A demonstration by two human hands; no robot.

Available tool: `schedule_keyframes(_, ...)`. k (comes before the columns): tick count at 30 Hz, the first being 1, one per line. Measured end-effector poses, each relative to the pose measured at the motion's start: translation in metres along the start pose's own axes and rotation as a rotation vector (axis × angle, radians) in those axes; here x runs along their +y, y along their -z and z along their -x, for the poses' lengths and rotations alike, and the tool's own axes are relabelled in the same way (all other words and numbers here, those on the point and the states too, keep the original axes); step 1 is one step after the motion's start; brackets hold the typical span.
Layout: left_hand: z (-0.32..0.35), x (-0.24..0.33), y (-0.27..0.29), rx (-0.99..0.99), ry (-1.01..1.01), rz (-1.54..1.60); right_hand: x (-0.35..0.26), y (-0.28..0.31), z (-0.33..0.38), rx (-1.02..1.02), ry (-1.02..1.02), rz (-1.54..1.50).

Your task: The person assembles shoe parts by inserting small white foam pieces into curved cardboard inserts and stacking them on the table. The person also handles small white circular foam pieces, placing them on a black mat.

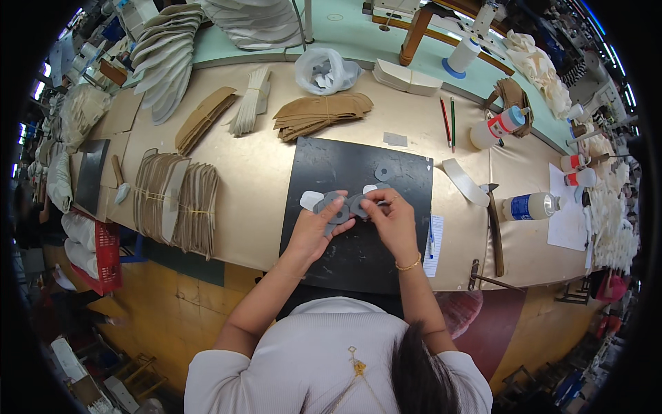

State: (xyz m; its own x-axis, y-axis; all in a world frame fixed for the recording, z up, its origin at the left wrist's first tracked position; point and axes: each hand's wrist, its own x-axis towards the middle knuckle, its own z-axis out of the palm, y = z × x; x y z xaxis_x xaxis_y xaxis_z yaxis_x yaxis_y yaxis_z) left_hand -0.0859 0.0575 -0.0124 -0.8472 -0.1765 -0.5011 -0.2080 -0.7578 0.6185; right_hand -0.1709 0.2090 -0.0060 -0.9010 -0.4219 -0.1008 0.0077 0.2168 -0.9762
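Note:
Several small grey rounded pieces [338, 209] are held between my two hands above a black board [331, 259]. My left hand [314, 228] grips them from the left, thumb on top and fingers beneath. From the right, my right hand [392, 222] pinches the edge of a grey piece with thumb and forefinger. A white rounded piece [311, 200] shows just beyond my left hand, and another white tip [369, 188] beyond my right fingers. Farther up the board lies a loose grey piece with a small hole [381, 174].
Banded tan stacks [322, 114] and brown bundles [176, 196] lie beyond and left. A plastic bag of grey pieces [326, 72] sits at the back. To the right are a hammer [495, 231], a curved white strip [465, 183], pencils [452, 124] and bottles [529, 206].

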Motion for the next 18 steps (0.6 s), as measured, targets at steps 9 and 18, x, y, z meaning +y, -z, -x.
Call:
schedule_keyframes(9, 0.008, 0.008, 0.005, -0.199, 0.072, 0.075, -0.008, 0.023, -0.007, 0.102, 0.070, 0.328)
schedule_keyframes(18, 0.009, -0.001, 0.010, -0.147, 0.039, -0.048, -0.013, -0.006, 0.003, -0.093, 0.202, 0.191)
